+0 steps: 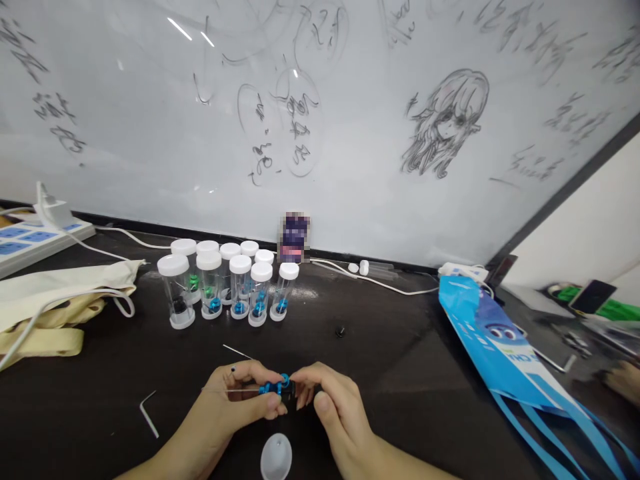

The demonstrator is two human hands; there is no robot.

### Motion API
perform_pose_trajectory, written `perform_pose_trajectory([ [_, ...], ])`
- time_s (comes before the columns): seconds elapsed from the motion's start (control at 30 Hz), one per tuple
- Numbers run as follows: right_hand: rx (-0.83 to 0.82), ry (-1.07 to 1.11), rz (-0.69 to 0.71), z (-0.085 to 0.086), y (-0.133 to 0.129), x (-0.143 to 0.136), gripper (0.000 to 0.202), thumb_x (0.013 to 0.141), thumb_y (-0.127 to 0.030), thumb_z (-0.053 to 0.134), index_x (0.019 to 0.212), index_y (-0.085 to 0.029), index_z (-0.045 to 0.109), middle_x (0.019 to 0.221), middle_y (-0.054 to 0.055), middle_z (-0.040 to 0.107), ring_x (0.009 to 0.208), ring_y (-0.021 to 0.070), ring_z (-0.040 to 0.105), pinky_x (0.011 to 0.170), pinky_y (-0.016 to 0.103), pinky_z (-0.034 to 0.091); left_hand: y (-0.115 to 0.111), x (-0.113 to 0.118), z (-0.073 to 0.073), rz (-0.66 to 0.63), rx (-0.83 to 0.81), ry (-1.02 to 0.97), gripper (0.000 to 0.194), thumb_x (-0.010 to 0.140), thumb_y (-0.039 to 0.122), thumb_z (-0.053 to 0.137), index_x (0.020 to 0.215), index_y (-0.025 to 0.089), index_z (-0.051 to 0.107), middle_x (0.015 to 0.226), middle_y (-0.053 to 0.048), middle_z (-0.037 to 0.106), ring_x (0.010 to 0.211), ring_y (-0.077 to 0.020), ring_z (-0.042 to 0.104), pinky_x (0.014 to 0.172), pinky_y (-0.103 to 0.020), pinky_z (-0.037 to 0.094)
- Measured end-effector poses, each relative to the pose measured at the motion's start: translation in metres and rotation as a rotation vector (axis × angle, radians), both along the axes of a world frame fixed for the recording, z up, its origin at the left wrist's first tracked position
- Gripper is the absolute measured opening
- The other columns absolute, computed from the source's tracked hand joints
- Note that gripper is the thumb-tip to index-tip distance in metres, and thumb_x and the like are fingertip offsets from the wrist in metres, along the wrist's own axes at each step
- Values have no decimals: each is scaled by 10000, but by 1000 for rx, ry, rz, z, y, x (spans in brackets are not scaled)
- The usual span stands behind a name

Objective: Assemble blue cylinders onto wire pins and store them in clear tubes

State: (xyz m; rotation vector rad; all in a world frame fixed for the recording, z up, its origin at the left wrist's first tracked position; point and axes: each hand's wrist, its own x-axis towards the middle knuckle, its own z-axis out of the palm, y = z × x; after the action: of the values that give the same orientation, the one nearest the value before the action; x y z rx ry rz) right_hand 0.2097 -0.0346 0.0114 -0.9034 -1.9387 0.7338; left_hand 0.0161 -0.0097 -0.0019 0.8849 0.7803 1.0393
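Note:
My left hand (245, 397) pinches a small blue-and-black part (273, 388) between thumb and fingers. A thin metal rod (245, 389) runs left from this part across the palm. Curled in from the other side, the fingers of my right hand (333, 403) meet the part's right end, by its blue ring and black piece. The right thumb lies nearer the camera; its exact contact is hidden. Just below both hands sits a small white cup-shaped lid (276, 457). An L-shaped hex key (149, 415) lies left of my left wrist.
Several clear tubes with white caps (240, 287) stand behind my hands, holding blue, green and black pieces. A small black piece (341, 331) lies farther right. A blue bag (493, 347) rests at right, a cream cloth bag (65, 300) at left. A phone (294, 238) leans against the whiteboard (350, 133).

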Motion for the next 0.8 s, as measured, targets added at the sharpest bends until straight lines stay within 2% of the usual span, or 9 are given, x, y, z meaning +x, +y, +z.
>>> perform_pose_trajectory([
  [0.8, 19, 2, 7, 0, 1, 0, 429, 1028, -468, 304, 1170, -206, 612, 874, 60, 648, 793, 186, 619, 757, 321, 467, 0, -1, -1, -8, 18, 2, 189, 581, 234, 877, 713, 169, 757, 610, -16, 742, 554, -124, 659, 590, -206, 510],
])
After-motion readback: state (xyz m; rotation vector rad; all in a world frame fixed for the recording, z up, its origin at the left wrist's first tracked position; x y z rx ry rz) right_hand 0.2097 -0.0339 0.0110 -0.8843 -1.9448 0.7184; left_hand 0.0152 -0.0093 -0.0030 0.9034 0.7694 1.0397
